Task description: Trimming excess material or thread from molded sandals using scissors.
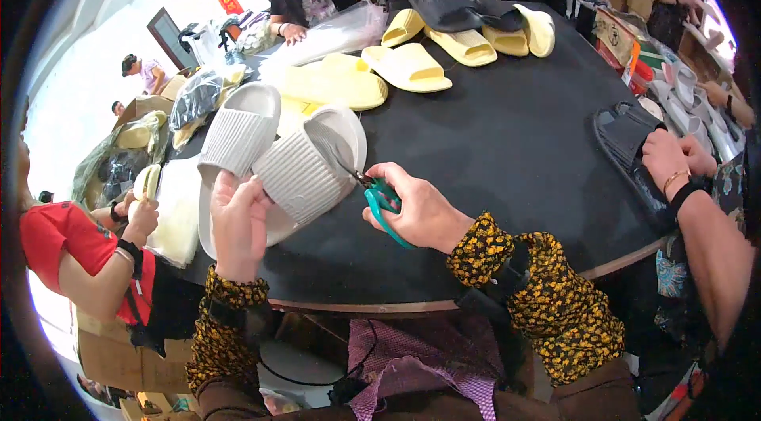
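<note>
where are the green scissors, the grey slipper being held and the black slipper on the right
green scissors (383,200), head view, on the green handle loops in the right hand
grey slipper (300,175), head view, on its ribbed strap
black slipper (622,135), head view, on its strap

I'm raising my left hand (238,219), fingers curled in a grip. My right hand (416,211) is closing tight, both forearms bent inward.

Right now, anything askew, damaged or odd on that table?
Nothing stands out. The left hand holds a grey slipper, the right hand works green scissors at its strap; yellow slippers lie loosely heaped on the black table.
</note>
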{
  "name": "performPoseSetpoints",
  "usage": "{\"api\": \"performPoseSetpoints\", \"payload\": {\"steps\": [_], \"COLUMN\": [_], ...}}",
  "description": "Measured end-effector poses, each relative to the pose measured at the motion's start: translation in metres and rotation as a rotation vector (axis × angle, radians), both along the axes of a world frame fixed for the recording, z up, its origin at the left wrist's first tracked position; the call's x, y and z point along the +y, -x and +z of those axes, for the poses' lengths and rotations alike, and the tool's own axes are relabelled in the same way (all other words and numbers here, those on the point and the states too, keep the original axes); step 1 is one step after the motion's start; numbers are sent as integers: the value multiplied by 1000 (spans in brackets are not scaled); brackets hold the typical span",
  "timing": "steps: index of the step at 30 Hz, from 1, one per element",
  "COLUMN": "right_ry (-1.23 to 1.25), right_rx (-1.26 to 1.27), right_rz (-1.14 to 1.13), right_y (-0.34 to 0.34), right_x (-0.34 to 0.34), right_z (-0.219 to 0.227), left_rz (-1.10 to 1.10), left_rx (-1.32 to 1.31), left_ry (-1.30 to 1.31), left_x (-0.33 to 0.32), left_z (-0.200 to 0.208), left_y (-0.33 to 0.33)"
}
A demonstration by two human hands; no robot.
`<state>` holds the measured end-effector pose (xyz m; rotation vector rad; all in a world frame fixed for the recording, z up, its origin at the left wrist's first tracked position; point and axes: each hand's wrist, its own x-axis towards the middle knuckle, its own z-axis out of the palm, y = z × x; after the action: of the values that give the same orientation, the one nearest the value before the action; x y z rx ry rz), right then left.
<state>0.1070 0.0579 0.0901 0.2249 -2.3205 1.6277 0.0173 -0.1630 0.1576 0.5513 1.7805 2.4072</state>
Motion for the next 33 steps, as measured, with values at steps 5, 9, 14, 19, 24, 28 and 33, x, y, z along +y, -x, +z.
{"api": "performPoseSetpoints", "payload": {"steps": [5, 9, 14, 19, 24, 28, 33], "right_ry": [-41, -32, -68, -29, -19, -13, -34], "right_rx": [58, 107, 136, 113, 71, 80, 45], "right_rz": [-39, -40, -43, -40, -21, -47, -24], "right_y": [2, 3, 4, 2, -1, 3, 5], "right_x": [3, 2, 3, 2, 4, 4, 5], "right_z": [-6, -6, -7, -2, 2, -3, -5], "left_rz": [-20, -2, -24, -39, -26, -72, -60], "left_rx": [14, 83, 116, 102, 68, 114, 109], "left_ry": [-54, -39, -20, 50, 47, 98, 56], "left_x": [13, 14, 11, 11, 12, 3, 13], "left_z": [5, 6, 0, -6, -8, -14, -16], "left_y": [-12, -16, -12, -12, -11, -2, -12]}}
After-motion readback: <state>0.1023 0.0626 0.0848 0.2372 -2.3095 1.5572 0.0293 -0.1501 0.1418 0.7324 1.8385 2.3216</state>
